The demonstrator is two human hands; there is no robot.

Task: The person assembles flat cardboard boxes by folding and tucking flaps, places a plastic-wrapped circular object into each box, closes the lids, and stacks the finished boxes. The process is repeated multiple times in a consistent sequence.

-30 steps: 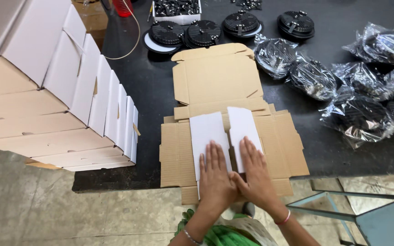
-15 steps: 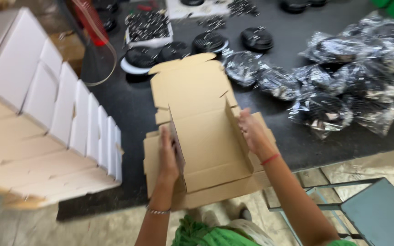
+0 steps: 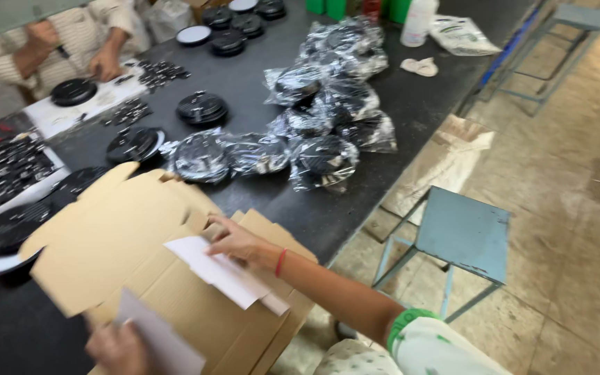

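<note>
The flat, unfolded brown corrugated cardboard box blank [image 3: 116, 267] lies at the near edge of the dark worktable [image 3: 244, 83], its long axis running from about 10 o'clock to 4 o'clock, with its big lid panel raised towards 10 o'clock. The right hand [image 3: 237, 243] rests palm down on the blank's inner fold, fingers spread flat and pinning the top end of a white side flap [image 3: 223, 274]; it presses rather than grasps. That flap runs from the hand towards 5 o'clock. The left hand [image 3: 116, 347] sits at the bottom edge of the view, at 7 o'clock from the right hand, touching a second white flap [image 3: 157, 340]; blur and cropping hide its fingers, so I cannot tell whether it pinches or merely presses. The right hand is the nearer of the two to the blank's centre fold.

Surroundings: a cluster of black round parts in clear plastic bags [image 3: 314, 132] lies at 1 o'clock from the right hand, well apart from the blank. Loose black round discs [image 3: 203, 107] sit at 12 o'clock. A second person's hands [image 3: 105, 66] work at the far side, at 11 o'clock. A blue-grey metal stool [image 3: 460, 239] stands on the floor at 3 o'clock, off the table. Nothing lies on the blank between the two hands.
</note>
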